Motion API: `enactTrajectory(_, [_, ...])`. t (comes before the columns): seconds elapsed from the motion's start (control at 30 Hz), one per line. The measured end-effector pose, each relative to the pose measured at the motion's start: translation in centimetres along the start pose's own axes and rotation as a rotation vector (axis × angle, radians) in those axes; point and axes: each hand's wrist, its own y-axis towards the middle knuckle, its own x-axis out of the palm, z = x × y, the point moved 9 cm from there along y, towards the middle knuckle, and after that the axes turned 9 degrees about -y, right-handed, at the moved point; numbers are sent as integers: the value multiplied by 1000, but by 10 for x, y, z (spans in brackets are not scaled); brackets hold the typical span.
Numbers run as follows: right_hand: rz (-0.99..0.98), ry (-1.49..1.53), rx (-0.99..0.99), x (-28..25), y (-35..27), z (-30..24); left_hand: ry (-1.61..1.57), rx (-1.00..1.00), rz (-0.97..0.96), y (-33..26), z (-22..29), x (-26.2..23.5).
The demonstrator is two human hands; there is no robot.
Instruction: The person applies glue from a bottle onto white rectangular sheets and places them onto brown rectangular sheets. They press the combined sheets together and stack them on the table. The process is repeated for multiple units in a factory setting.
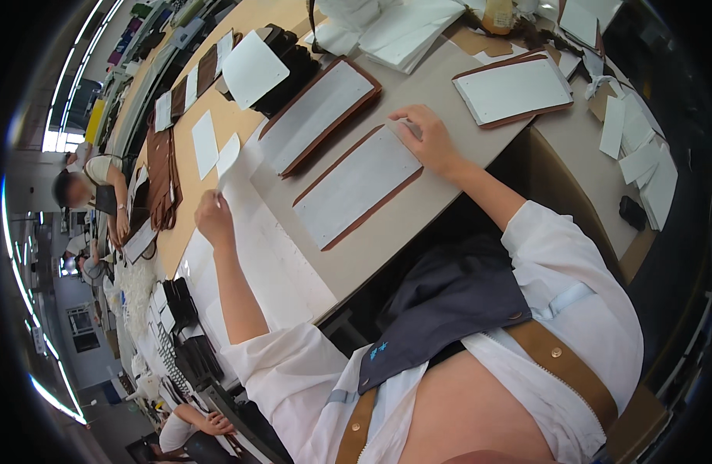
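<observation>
The right hand (427,139) rests on the far corner of a white sheet (356,185) that lies on a brown leather panel (375,207) on the grey table (418,209) — its fingers lie flat and a little spread, pressing the sheet's corner, not pinching anything. The left hand (213,216) is raised over a long white paper strip (271,263) at the table's left edge, its grip closed with thumb and fingertips pinching the lower tip of a small white card (227,157). Just beyond the pressed sheet lies a second leather panel with white sheet (319,114), and farther right a third panel (513,90). White paper pieces (638,158) are scattered on the right — a stack of white sheets (406,35) sits at the far side. On the left, another person (93,185) sits at a tan table (209,108).
</observation>
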Motion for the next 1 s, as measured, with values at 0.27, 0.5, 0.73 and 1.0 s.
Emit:
enactTrajectory(0.27, [-191,241,41,16,5,-19,-582,-338,448,-40,30,-188])
enactTrajectory(0.5, [-678,717,368,72,-18,-63,-1336,-572,494,-75,93,-139])
enactTrajectory(0.73, [-911,510,337,118,-32,-85,-1356,-627,468,-64,95,-130])
enactTrajectory(1.0, [-823,636,456,231,-24,-133,-1161,-465,647,-61,75,-199])
